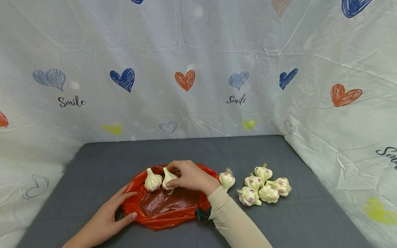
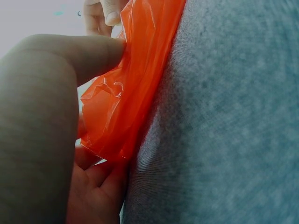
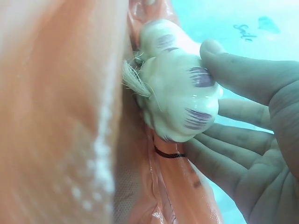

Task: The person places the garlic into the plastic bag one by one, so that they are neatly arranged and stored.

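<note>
A red plastic bag [image 1: 167,220] lies with its mouth spread wide on the grey table. At its left side, my left hand [image 1: 107,215] holds the bag, thumb on the near edge and fingers at the rim; the left wrist view shows red plastic [image 2: 140,70] between thumb and fingers. Over the bag's far part, my right hand [image 1: 190,175] grips a garlic bulb [image 1: 169,178] between thumb and fingers. In the right wrist view this bulb [image 3: 180,93] shows purple streaks and pale roots. Just left of it, another garlic bulb [image 1: 153,181] sits at the bag's far-left rim.
A single garlic bulb [image 1: 227,179] lies just right of the bag, behind my right forearm. Farther right is a cluster of several garlic bulbs [image 1: 269,193] on the grey table [image 1: 310,220]. A pale curtain [image 1: 204,113] printed with hearts hangs behind the table and along its sides.
</note>
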The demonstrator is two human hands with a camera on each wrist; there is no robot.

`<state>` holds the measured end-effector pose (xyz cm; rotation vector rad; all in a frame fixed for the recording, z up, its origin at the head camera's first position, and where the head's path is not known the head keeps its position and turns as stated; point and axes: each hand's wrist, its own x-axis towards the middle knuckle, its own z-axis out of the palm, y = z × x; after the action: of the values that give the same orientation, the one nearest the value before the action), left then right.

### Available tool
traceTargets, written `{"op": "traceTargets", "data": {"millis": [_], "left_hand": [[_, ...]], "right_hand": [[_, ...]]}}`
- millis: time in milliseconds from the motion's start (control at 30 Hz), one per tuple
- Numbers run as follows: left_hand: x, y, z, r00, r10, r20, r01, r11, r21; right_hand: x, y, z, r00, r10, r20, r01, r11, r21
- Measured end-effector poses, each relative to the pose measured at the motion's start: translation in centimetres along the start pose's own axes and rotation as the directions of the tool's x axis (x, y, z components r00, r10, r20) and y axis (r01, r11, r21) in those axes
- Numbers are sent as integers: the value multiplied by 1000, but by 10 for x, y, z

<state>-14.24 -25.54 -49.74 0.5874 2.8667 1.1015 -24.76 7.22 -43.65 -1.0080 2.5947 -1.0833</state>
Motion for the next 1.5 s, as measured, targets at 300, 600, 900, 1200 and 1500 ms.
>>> {"op": "traceTargets", "data": {"millis": [300,600,900,1200,1500], "left_hand": [[1,2,0,1000,-4,3,4,1000,2],[2,3,0,1000,-14,14,14,1000,-12],[1,4,0,1000,-13,22,13,1000,-11],[0,3,-1,999,-20,25,20,1000,-14],[0,2,-1,1000,-16,20,16,1000,-12]], "right_hand": [[0,-1,1,1000,-3,2,3,1000,-18],[0,-1,2,1000,-4,-4,4,997,-76],[-1,-2,3,1000,5,-12,-6,996,-90],[1,-3,4,1000,0,-12,-1,995,-97],[1,0,2,1000,21,-15,-22,998,-52]]}}
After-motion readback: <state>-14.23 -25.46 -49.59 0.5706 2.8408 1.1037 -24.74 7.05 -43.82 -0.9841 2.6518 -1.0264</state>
